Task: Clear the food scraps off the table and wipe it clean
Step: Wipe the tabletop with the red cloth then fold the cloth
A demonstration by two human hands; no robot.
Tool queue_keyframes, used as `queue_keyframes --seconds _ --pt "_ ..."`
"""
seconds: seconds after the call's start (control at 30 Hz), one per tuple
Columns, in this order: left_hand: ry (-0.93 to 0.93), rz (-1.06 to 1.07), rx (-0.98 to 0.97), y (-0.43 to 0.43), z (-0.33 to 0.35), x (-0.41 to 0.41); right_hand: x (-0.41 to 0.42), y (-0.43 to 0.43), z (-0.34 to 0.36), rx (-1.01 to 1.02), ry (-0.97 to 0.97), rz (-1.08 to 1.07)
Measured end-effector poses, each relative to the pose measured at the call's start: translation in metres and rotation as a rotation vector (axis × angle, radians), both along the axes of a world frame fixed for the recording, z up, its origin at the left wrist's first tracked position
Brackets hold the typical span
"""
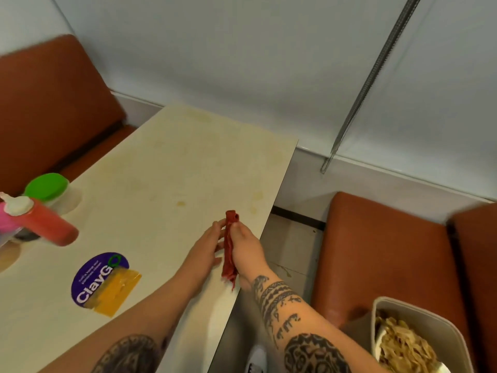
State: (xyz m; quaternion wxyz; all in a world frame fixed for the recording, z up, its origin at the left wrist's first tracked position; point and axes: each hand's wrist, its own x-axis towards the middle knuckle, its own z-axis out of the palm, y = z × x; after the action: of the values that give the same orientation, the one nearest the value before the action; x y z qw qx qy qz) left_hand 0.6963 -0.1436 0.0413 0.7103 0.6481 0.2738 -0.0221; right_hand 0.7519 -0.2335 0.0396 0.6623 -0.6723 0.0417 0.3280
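At the right edge of the worktop (174,157), we grip the rolled red cloth (230,249) between left hand (207,246) and right hand (246,243); food scraps (403,345) apparently sit in the tub (390,304), yellow stains (180,203) not yet wiped.

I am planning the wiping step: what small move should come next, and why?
Probably lower the red cloth onto the table and wipe toward the yellowish stains: left hand and right hand hold it bunched at the edge.
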Motion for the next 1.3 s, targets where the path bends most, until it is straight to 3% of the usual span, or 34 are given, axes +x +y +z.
queue_keyframes --seconds 0.07,0.13,0.23,0.37,0.43,0.53,0.6,0.8,0.93,1.3 --pt "-0.024 0.059 0.004 -0.003 -0.005 0.025 0.018 -0.002 0.005 0.186 0.259 -0.008" --pt "0.032 0.156 0.121 0.0 -0.013 0.048 0.043 -0.009 -0.004 0.191 0.342 0.053" --pt "0.077 0.31 0.406 0.007 -0.019 0.076 0.086 -0.026 -0.013 0.038 0.223 0.085" --pt "0.06 0.459 0.713 0.024 -0.021 0.092 0.139 -0.037 -0.037 -0.255 0.028 -0.062" --pt "0.077 0.208 0.889 0.032 -0.027 0.092 0.156 -0.038 -0.051 -0.328 0.036 -0.083" --pt "0.23 -0.43 1.192 0.022 -0.042 0.092 0.174 -0.029 -0.07 -0.388 0.098 -0.055" --pt "0.288 -0.533 1.242 0.011 -0.056 0.096 0.185 -0.019 -0.083 -0.36 0.113 -0.061" --pt "0.184 -0.578 1.328 0.01 -0.095 0.113 0.201 -0.023 -0.098 -0.296 0.105 -0.082" --pt "0.205 -0.532 1.347 0.017 -0.099 0.144 0.21 -0.028 -0.089 -0.263 0.201 -0.028" --pt "0.224 -0.495 1.36 0.042 -0.101 0.229 0.224 -0.029 -0.092 -0.355 0.229 0.016"
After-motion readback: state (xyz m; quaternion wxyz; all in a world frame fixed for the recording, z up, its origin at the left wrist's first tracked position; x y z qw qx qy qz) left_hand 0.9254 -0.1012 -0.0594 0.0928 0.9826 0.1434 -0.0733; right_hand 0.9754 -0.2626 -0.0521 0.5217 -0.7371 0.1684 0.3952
